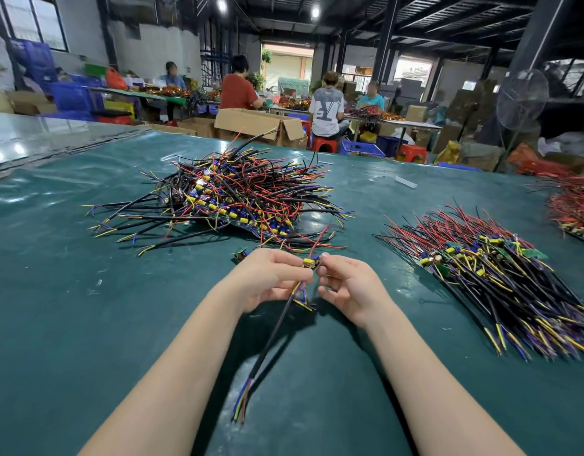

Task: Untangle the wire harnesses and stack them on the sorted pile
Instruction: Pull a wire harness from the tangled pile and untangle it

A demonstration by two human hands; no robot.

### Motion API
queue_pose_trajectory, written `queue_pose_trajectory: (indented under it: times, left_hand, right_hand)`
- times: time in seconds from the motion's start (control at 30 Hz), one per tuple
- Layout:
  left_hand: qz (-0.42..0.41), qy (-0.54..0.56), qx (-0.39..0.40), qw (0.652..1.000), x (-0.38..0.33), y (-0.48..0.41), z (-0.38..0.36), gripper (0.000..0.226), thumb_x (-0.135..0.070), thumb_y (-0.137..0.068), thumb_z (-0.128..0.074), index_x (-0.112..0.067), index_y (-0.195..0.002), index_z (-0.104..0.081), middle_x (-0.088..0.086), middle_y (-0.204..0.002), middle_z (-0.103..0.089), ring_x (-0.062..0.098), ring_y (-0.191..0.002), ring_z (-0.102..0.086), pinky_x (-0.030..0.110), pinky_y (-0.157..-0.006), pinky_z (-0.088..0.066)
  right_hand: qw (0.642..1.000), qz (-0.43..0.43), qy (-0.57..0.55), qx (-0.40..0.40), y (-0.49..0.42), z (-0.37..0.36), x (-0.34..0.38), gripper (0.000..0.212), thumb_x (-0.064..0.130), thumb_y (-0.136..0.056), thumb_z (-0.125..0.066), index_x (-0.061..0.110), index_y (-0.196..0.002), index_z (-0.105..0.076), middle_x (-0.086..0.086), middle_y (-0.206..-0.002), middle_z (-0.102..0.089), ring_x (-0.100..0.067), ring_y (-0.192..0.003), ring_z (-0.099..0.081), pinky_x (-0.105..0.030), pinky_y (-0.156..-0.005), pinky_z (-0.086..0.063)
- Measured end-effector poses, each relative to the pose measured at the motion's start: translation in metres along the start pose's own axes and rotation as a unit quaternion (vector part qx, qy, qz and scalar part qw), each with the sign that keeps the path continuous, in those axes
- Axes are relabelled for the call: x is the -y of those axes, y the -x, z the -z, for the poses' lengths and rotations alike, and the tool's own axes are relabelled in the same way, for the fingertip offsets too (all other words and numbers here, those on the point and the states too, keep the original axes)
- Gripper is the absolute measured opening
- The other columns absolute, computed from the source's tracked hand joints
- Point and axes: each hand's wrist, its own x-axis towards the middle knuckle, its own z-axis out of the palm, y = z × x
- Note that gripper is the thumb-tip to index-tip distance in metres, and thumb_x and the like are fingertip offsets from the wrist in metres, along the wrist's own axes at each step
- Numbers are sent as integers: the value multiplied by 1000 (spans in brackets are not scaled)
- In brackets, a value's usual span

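A tangled heap of wire harnesses (231, 195), black, red, yellow and blue, lies on the green table ahead of me. To the right lies the sorted pile (501, 274), its wires laid parallel. Both my hands hold one wire harness (274, 327) between them, just in front of the heap. My left hand (270, 278) pinches it near its small yellow component. My right hand (346, 284) pinches the same component from the other side. The harness's black cable hangs down toward me, ending in blue, yellow and red leads.
The green table cover (86, 324) stretches wide around my arms. A small loose circuit board (240, 255) lies left of my left hand. Another red wire pile (573, 209) sits at the far right edge. Several people work at benches behind cardboard boxes (251, 123).
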Motion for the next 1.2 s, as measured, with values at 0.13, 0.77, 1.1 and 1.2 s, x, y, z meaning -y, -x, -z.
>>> queue_pose_trajectory:
  times: [0.13, 0.77, 1.1, 1.2]
  left_hand:
    - [14, -18, -5, 1000, 5, -1, 2, 14, 0, -79, -68, -12, -78, -60, 0, -53, -58, 4, -37, -49, 12, -41, -41]
    - [-23, -84, -13, 996, 9, 0, -6, 15, 3, -78, -67, -7, -68, -68, 3, -49, -58, 7, -38, -50, 13, -42, -38]
    - [-9, -5, -36, 999, 8, 0, 5, 20, 5, -80, -64, -7, -65, -68, 2, -51, -63, 3, -44, -57, 16, -46, -50]
    - [-13, -17, -20, 1000, 6, 0, 7, 17, 0, -82, -63, -9, -70, -67, -1, -53, -64, 2, -44, -55, 17, -45, -50]
  right_hand:
    - [1000, -2, 26, -17, 1, 0, -1, 22, 17, -90, -57, 15, -67, -61, 6, -49, -52, -6, -43, -47, -16, -44, -44]
    - [999, -19, -14, -31, 0, 9, 8, 19, -4, -88, -52, 8, -73, -56, -1, -52, -63, -9, -46, -62, -20, -45, -52]
    - [997, 6, 62, 42, 3, 17, 16, 20, -4, -90, -50, 3, -72, -58, -4, -55, -66, -12, -51, -66, -18, -47, -52]
    - [998, 10, 65, 20, 3, 15, 13, 15, -1, -88, -53, 4, -75, -58, -3, -55, -66, -13, -49, -65, -20, -46, -53]
